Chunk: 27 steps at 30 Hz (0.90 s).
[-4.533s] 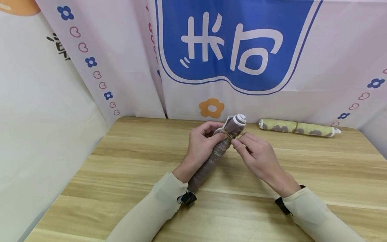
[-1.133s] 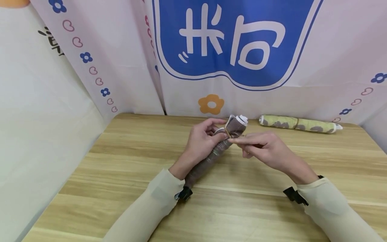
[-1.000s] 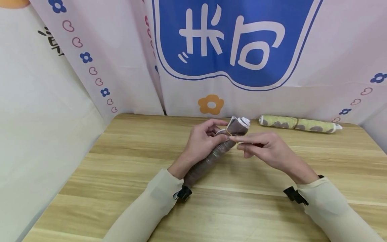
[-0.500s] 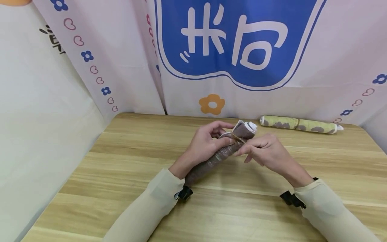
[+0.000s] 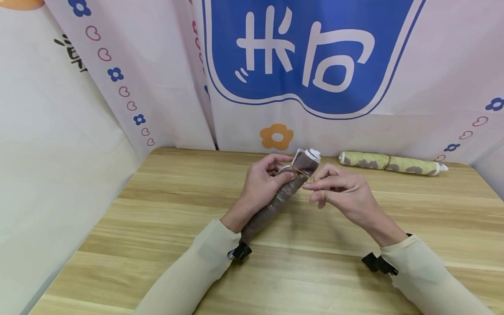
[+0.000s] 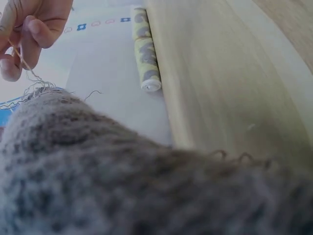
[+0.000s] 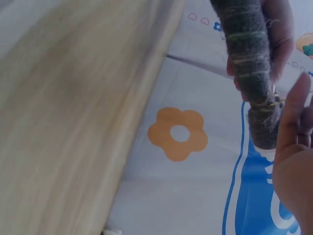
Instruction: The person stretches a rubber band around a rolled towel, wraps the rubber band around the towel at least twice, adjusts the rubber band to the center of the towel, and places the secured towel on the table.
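A brown-grey fuzzy cloth roll (image 5: pixel 275 205) with white inner layers at its far end slants up from the table. My left hand (image 5: pixel 260 188) grips it near that end, thumb on top and fingers behind. Around the roll just past the thumb runs a thin tan strand (image 5: pixel 301 172); whether it is string or rubber band I cannot tell. To the right, my right hand (image 5: pixel 348 190) is apart from the roll and pinches the strand. In the left wrist view the strand (image 6: pixel 20 56) stretches from those fingertips to the roll (image 6: pixel 98 156), among loose threads.
A yellow-green roll with grey patches (image 5: pixel 366 160), tied with a tan band, lies along the back of the wooden table (image 5: pixel 157 210). Behind stands a printed cloth backdrop (image 5: pixel 236 127) with a blue panel. A white wall (image 5: pixel 59 166) is at the left.
The roll's far end tipped right, then swung back left. My right hand's fingers, earlier at the strand against the roll, are now drawn slightly away to the right. My left hand keeps its grip.
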Each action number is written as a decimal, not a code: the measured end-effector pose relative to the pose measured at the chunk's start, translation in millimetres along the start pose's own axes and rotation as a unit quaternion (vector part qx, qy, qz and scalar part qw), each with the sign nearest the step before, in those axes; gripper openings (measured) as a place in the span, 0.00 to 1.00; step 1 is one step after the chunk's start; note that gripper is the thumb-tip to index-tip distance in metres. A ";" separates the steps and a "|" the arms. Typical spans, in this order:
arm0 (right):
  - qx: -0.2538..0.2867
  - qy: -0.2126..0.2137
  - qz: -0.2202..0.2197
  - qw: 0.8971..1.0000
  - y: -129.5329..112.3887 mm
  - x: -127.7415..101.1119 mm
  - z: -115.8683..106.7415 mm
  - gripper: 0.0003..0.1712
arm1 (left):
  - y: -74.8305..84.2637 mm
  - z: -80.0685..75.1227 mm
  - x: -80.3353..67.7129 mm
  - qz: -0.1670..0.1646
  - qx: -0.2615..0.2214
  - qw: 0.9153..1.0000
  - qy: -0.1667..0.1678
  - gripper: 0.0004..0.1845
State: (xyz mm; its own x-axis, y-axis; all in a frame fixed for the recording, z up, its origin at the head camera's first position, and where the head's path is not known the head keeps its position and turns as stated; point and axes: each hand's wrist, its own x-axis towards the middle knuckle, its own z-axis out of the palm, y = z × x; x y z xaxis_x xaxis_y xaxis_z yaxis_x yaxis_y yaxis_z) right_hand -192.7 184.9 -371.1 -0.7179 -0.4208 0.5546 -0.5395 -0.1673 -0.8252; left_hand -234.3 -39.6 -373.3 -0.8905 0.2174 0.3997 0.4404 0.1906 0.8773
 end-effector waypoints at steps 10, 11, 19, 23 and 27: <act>0.001 0.038 -0.053 0.998 5.0 -0.5 5.7 0.22 | -1.2 2.3 -0.7 -0.014 0.008 1.000 -0.006 0.17; 0.000 0.042 -0.060 0.997 5.3 -0.4 6.6 0.23 | -1.2 2.1 -0.8 -0.015 0.008 1.000 -0.005 0.17; -0.066 0.103 -0.059 0.991 8.1 0.8 12.4 0.36 | 0.1 2.2 -1.0 -0.012 0.016 0.999 0.029 0.16; -0.283 0.113 -0.056 0.951 8.7 0.7 11.0 0.43 | 0.3 2.8 -1.8 -0.003 0.032 0.997 0.064 0.15; -0.463 0.112 -0.035 0.879 5.6 0.6 8.7 0.50 | 1.0 4.3 -2.7 0.008 0.053 0.994 0.096 0.15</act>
State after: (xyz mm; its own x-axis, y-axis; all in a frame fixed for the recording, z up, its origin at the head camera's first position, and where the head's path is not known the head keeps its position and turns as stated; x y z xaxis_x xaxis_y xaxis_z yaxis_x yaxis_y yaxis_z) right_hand -192.3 175.9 -376.3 -0.6811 -0.2354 0.6933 -0.6385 0.6544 -0.4050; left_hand -230.9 -36.0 -374.6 -0.8846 0.0371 0.4648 0.4545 0.2911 0.8418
